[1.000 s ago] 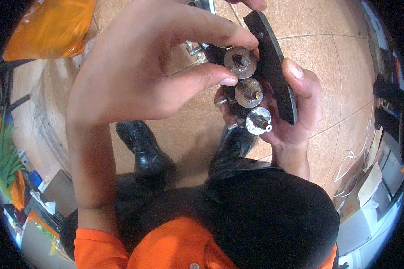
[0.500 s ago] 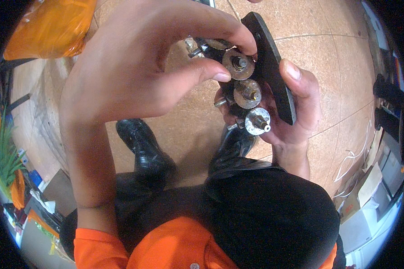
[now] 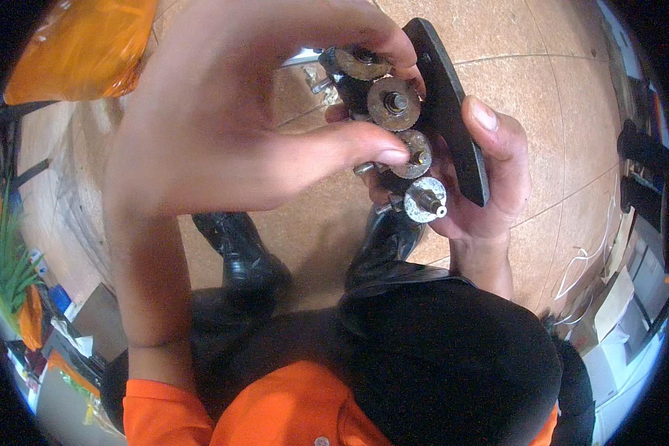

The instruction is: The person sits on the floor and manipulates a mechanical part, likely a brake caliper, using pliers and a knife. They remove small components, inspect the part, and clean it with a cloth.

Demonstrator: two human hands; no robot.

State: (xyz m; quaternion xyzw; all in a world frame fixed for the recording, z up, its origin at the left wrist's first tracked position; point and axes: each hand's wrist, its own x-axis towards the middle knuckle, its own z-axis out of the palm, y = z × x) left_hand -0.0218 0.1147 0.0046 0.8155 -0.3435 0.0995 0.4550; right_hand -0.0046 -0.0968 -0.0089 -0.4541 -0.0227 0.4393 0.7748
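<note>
My right hand (image 3: 498, 171) holds a dark metal assembly from below, its thumb beside a long black bar (image 3: 450, 111). Along the assembly run several knurled discs with short shafts: a rusty one at the top (image 3: 357, 67), a middle one (image 3: 383, 111), another (image 3: 416, 167) and a pale speckled one (image 3: 416, 208) at the bottom, with small bolts sticking out leftward. My left hand (image 3: 230, 126) arches over it, thumb tip on the disc above the pale one, fingers curled round the upper end next to the bar.
Below are a tiled floor (image 3: 543, 104) and my black boots (image 3: 238, 260). An orange plastic sheet (image 3: 82, 44) lies at upper left. Green leaves (image 3: 7, 267) and clutter line the left edge; white cables (image 3: 583, 267) and cardboard (image 3: 602, 312) are at the right.
My left thumb has moved down from beside the second disc onto the third. The top disc shows more now between my left fingers and thumb. My right hand barely moved.
</note>
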